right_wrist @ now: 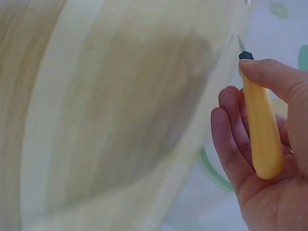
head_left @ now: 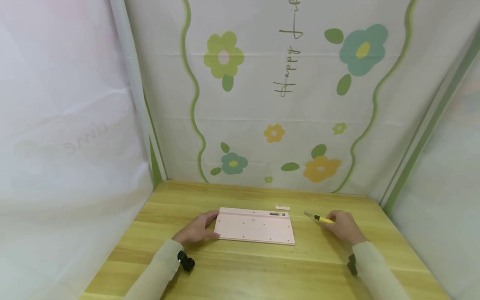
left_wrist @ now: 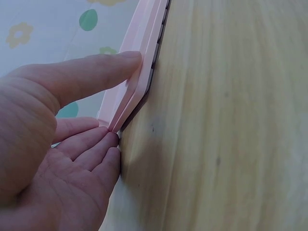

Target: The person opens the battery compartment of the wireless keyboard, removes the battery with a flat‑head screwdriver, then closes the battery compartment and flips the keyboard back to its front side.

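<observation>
A pink keyboard (head_left: pixel 255 226) lies face down in the middle of the wooden table (head_left: pixel 240 275). My left hand (head_left: pixel 196 229) grips its left end. In the left wrist view the thumb (left_wrist: pixel 86 72) lies along the top of the keyboard's edge (left_wrist: pixel 139 72) and the fingertips (left_wrist: pixel 103 144) press at its lower corner. To the right of the keyboard, my right hand (head_left: pixel 343 227) holds a yellow-handled screwdriver (head_left: pixel 321 218) low over the table. Its tip points left toward the keyboard. In the right wrist view the screwdriver's handle (right_wrist: pixel 260 130) lies across the curled fingers with the thumb (right_wrist: pixel 274 77) on it.
A small white strip (head_left: pixel 283 207) lies on the table just beyond the keyboard's far right corner. Flower-printed cloth walls (head_left: pixel 285 104) close the table in at the back and on both sides. Bare wood shows in front of the keyboard.
</observation>
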`<state>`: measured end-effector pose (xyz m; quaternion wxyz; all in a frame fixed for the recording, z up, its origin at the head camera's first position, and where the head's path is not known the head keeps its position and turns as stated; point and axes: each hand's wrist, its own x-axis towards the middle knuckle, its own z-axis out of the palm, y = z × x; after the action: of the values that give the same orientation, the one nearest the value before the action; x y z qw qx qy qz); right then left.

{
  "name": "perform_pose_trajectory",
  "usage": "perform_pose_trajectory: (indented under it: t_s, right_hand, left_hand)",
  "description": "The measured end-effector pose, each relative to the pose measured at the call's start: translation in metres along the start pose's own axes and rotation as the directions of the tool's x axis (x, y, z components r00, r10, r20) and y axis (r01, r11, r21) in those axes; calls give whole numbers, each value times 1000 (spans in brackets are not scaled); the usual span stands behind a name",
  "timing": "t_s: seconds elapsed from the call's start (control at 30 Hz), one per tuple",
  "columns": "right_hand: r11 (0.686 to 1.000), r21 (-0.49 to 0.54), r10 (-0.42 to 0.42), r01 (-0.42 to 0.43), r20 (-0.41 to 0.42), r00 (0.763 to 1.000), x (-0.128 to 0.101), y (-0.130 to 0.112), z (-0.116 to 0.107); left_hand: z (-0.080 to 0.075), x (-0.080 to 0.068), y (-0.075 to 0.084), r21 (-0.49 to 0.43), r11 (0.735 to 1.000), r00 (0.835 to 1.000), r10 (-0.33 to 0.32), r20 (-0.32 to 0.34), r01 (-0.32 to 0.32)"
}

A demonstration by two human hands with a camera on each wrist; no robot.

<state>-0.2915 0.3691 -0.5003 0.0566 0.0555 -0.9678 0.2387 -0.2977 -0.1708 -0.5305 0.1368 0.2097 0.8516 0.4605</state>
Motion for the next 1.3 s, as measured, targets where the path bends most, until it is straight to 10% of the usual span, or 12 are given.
perform_pose_trajectory:
  t_s: [0.63, 1.3]
  right_hand:
    - [984, -52, -165, 169, 60, 984, 18, -55, -38]
    - [963, -67, -245, 259, 173, 954, 35, -123, -19]
  left_hand:
    - [-2, 0, 3, -7, 1000, 1000, 17, 16, -17]
    - [-1, 0, 3, -37, 999, 1000, 1, 8, 0]
